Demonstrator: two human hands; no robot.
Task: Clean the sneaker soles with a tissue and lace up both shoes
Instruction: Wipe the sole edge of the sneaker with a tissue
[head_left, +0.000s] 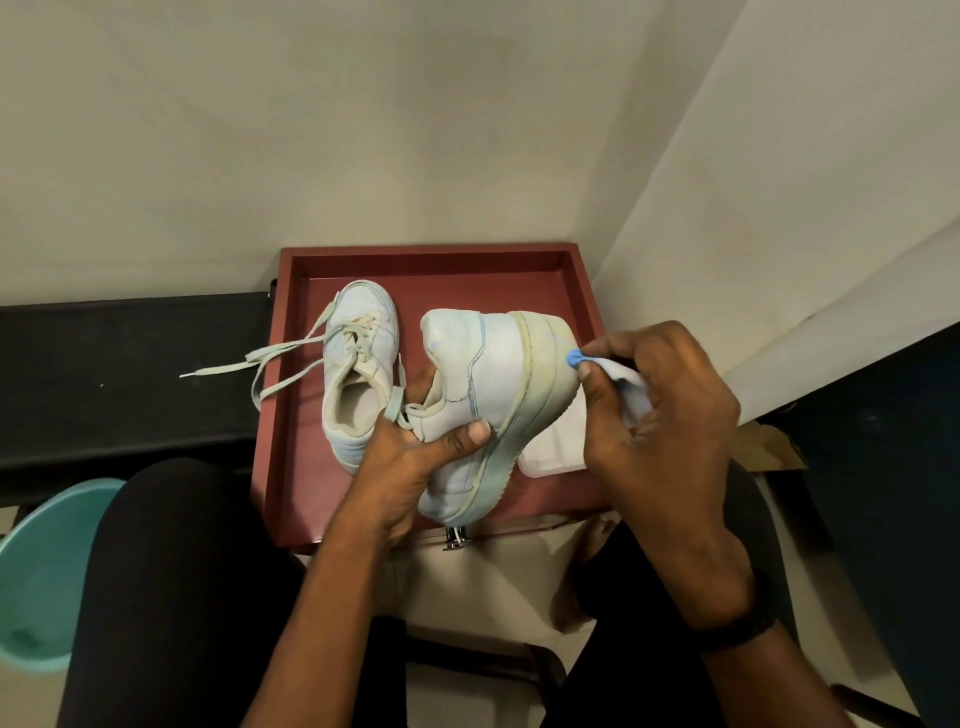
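Red tray (291, 395) by a pale wall (363, 130): 2nd sneaker (358, 358) upright nr its left edge. L hand (410, 467) grips the held sneaker (498, 384) at the collar, over tray's middle; R hand (660, 410) pinches a tissue (623, 384) vs the sole rim (545, 374). Shoe prob. light, stiffish; collar hold suits.

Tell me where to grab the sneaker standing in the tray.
Probably by the heel collar, from above on the near side: the sneaker stands upright in the tray with its opening facing up and heel toward you. Avoid the loose laces trailing left.
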